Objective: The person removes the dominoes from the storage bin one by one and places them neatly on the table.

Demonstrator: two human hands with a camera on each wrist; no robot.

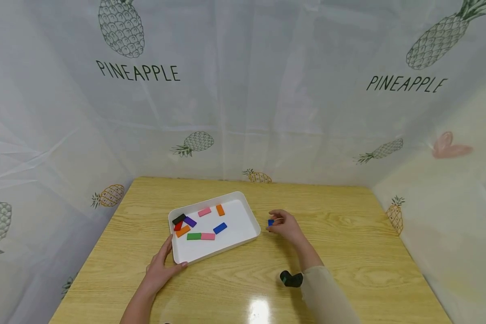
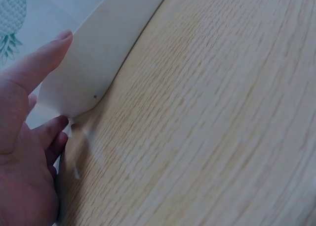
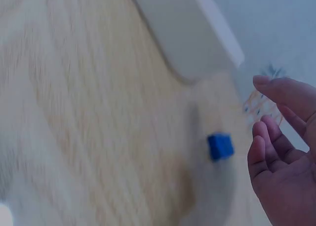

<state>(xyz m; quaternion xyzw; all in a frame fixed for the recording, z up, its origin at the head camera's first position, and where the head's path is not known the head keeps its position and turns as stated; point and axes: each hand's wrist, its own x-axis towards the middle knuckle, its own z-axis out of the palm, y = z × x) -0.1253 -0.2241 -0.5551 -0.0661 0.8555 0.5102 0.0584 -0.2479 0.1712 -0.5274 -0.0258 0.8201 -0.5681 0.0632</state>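
Note:
A shallow white tray (image 1: 227, 245) holds several small coloured blocks. At its near left corner my left hand (image 1: 158, 272) grips it, thumb along the front wall and fingers by the left side. The left wrist view shows that thumb against the tray wall (image 2: 98, 63), with fingertips low at the corner. Beyond the tray's right end, a small blue block (image 3: 220, 147) sits on the wooden table. My right hand (image 1: 285, 226) is around it in the head view, partly hiding it. From the right wrist, the right hand (image 3: 286, 152) shows relaxed, parted fingers beside the block, apart from it.
In the tray lie blocks including a black one (image 1: 179, 219), a green one (image 1: 194, 236) and another blue one (image 1: 220, 228). A dark object (image 1: 291, 279) shows beside the right sleeve. Pineapple-printed sheets (image 1: 267, 112) hang behind and beside the table (image 1: 235, 288).

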